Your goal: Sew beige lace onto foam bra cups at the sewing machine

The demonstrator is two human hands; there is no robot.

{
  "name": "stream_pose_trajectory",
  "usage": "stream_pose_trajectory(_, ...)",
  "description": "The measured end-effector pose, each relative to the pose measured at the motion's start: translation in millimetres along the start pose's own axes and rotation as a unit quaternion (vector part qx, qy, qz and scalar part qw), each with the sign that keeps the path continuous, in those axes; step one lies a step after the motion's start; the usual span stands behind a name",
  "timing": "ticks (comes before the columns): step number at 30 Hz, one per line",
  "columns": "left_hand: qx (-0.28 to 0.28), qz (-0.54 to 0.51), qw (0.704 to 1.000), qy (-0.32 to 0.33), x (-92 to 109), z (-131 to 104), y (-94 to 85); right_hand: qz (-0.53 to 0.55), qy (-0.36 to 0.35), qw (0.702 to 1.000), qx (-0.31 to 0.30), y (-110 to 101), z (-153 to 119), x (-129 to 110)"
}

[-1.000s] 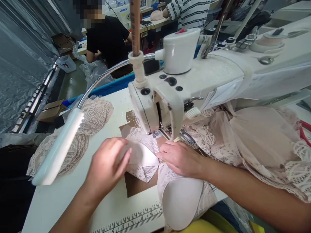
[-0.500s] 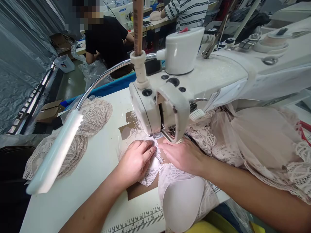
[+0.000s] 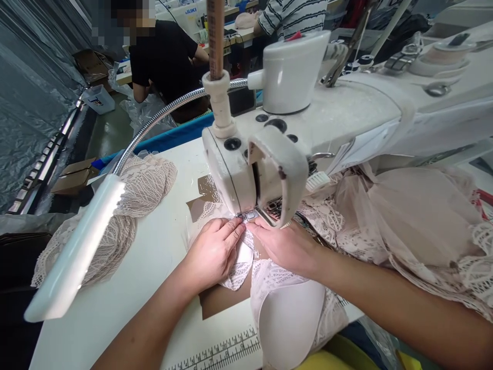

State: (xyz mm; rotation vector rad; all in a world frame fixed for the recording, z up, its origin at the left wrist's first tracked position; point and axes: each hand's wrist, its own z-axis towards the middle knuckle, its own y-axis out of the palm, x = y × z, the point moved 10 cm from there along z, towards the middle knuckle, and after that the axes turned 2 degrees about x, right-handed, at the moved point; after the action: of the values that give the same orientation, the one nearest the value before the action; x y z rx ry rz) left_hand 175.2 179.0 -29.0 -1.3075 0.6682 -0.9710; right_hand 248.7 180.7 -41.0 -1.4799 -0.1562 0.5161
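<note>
Under the head of a white sewing machine (image 3: 234, 169) lies a pale pink lace piece (image 3: 241, 264). My left hand (image 3: 215, 252) presses on this lace just left of the presser foot, its fingers together and pointing at the needle area. From the right, my right hand (image 3: 283, 244) reaches to the same spot, fingers held together, the tips almost meeting those of the left. Its outer fingers are partly hidden behind the machine's guard. A padded bra cup with lace edging (image 3: 290, 318) hangs over the table's front edge below my right hand.
Two stacks of lace cups (image 3: 148, 185) (image 3: 111, 246) lie at the left behind a lit lamp (image 3: 77, 246) on a bendable neck. More lace and mesh fabric (image 3: 416, 210) is heaped at the right. A printed ruler (image 3: 219, 354) runs along the front edge. Two people sit beyond.
My left hand has shifted slightly up toward the presser foot, and the lace beneath it has moved a little the same way. My right fingertips are closer to the left ones.
</note>
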Motion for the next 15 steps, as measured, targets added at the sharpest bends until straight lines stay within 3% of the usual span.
stream_pose_trajectory(15, 0.048, -0.003, 0.999, 0.02, -2.2, 2.2, -4.5, -0.019, 0.007, 1.0, 0.011, -1.8, 1.1, -1.3)
